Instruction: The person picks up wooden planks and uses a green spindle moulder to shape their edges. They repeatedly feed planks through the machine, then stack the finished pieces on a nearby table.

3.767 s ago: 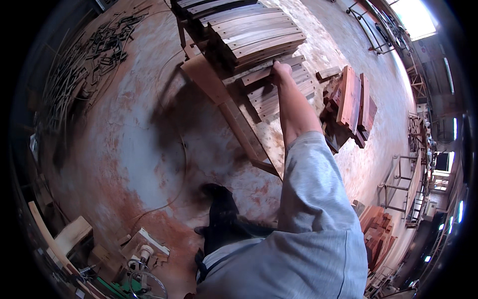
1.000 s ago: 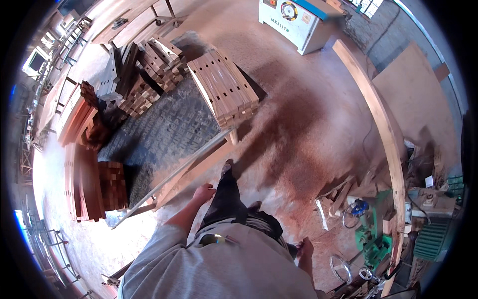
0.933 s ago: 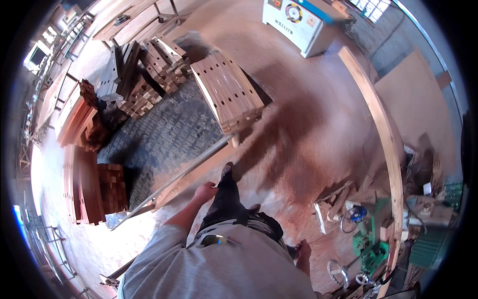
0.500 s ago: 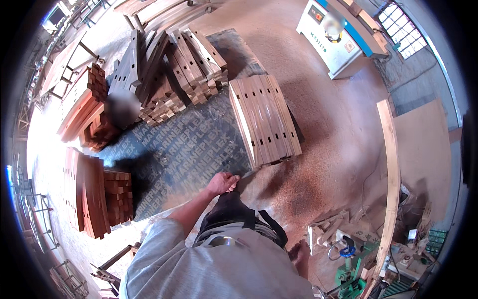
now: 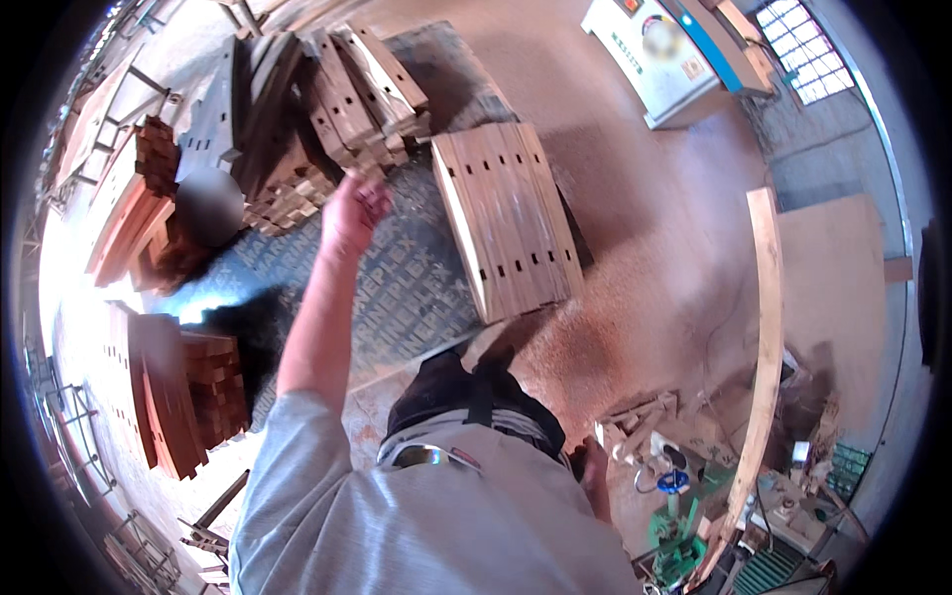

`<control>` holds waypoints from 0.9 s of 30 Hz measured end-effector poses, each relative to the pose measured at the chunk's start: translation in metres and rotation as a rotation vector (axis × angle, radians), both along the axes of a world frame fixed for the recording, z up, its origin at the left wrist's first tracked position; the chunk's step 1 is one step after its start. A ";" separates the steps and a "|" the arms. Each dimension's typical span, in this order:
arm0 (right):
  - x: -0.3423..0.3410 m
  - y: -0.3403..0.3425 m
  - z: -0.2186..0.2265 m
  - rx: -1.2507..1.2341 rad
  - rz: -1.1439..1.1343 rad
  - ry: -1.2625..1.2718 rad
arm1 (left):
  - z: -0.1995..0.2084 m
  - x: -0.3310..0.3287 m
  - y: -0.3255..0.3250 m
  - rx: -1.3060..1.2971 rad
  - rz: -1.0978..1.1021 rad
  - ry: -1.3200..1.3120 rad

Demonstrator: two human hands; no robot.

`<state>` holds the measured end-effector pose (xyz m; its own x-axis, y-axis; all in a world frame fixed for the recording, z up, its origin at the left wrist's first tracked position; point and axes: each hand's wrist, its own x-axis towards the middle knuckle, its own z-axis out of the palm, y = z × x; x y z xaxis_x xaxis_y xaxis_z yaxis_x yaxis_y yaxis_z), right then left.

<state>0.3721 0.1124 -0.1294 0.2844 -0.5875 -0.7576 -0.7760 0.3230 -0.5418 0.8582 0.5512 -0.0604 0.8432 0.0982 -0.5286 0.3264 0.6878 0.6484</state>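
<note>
Since the slotted boards (image 5: 345, 104) just beyond the left hand (image 5: 357, 210) look stiff and probably heavy, 1 would be best gripped across its long edges near mid-length. Loosely half curled, the left hand seems to hold nothing, though whether its fingertips touch wood I cannot tell; the right hand (image 5: 592, 474), well back and to its right, is too shadowed to judge.
</note>
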 end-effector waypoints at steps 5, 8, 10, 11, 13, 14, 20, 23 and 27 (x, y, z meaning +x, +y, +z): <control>0.011 -0.008 0.022 0.055 -0.182 -0.050 | -0.001 0.025 -0.001 -0.010 -0.023 -0.042; -0.012 -0.030 0.009 0.064 -0.100 -0.022 | -0.013 0.014 -0.019 0.086 -0.091 0.028; -0.020 -0.037 0.003 0.053 -0.061 0.006 | -0.020 -0.005 -0.042 0.186 -0.147 0.071; -0.022 -0.035 0.002 0.033 -0.063 0.023 | -0.023 -0.019 -0.055 0.203 -0.201 0.041; -0.022 -0.032 0.007 0.010 -0.053 0.040 | -0.032 -0.044 -0.073 0.230 -0.283 0.057; -0.022 -0.031 0.009 0.007 -0.042 0.040 | -0.034 -0.056 -0.081 0.237 -0.306 0.093; -0.005 -0.039 0.007 0.001 -0.043 0.074 | -0.045 -0.094 -0.098 0.297 -0.423 0.166; 0.020 -0.034 0.021 0.047 -0.141 0.035 | -0.036 -0.100 -0.099 0.371 -0.495 0.143; 0.021 -0.042 0.008 0.162 -0.146 -0.042 | -0.025 -0.113 -0.115 0.391 -0.568 0.118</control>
